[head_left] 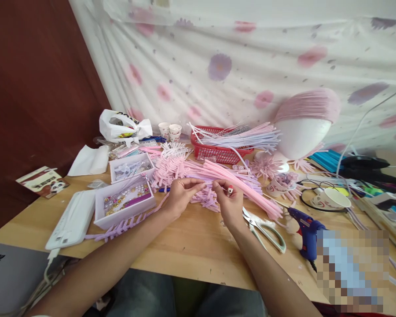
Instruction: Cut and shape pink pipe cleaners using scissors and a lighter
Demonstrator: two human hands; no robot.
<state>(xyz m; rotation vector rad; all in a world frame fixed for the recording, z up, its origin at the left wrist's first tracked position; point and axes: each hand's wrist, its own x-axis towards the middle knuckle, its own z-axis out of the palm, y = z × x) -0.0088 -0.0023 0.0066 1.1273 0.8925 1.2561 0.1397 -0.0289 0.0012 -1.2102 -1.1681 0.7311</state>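
My left hand (181,193) and my right hand (229,200) meet over a heap of pink and lilac pipe cleaners (218,176) on the wooden table (198,246). Both hands are closed in a pinch. Between them runs a thin pink pipe cleaner (208,183), held at each end. A small white piece shows at my right thumb. A bent lilac pipe cleaner piece (125,224) lies under my left forearm.
Scissors (265,229) and a blue glue gun (305,231) lie right of my hands. Two white trays of beads (125,198) and a white power bank (74,220) sit at left. A red basket (218,147), foam head (303,127) and paper cups stand behind.
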